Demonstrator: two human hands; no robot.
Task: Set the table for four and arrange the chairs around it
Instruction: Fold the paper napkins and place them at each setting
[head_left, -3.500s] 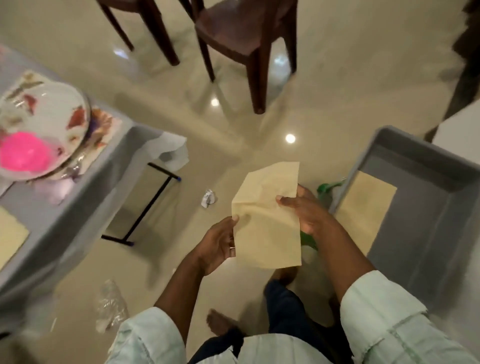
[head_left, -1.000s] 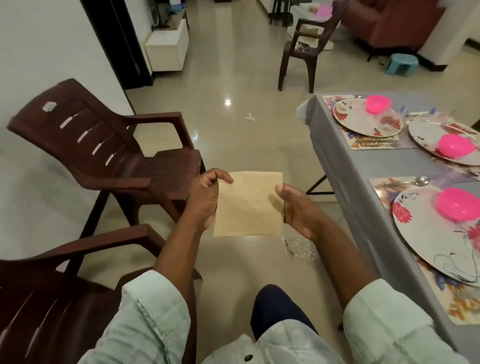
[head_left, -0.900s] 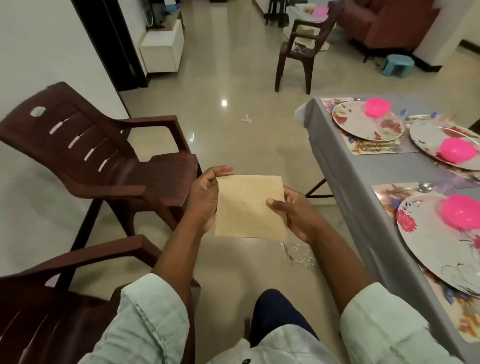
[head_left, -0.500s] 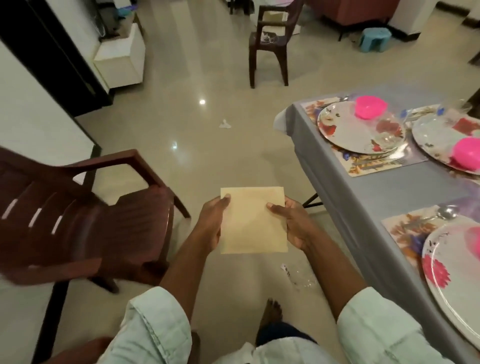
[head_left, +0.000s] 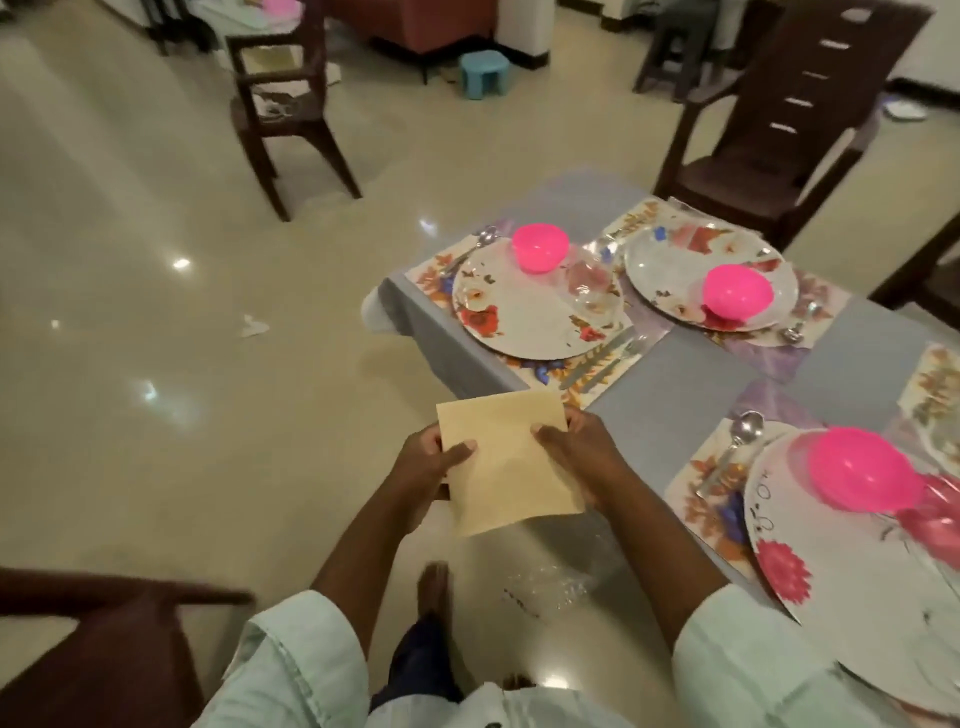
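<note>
You are holding a tan napkin (head_left: 511, 462) flat between both hands, out over the floor just short of the table's near corner. Your left hand (head_left: 427, 467) is gripping its left edge, thumb lying across the top face and the other fingers curled beneath. Your right hand (head_left: 581, 453) is pinching the right edge the same way, thumb on top, knuckles close to the grey table (head_left: 670, 410).

Just beyond your right fingers a floral plate (head_left: 524, 322) is sitting on a placemat (head_left: 587, 371), carrying a pink bowl (head_left: 540, 248); a knife (head_left: 602, 364) is lying beside it. To the right of your right hand, a spoon (head_left: 735, 441) is resting on another mat next to a second plate (head_left: 852, 587) with its own bowl. Further off, a third plate (head_left: 670, 270) is sitting near a brown chair (head_left: 779, 130). Another chair (head_left: 283, 109) is standing well apart, far past your left fingers. Below your hands, crumpled clear plastic (head_left: 545, 592) is lying on the floor.
</note>
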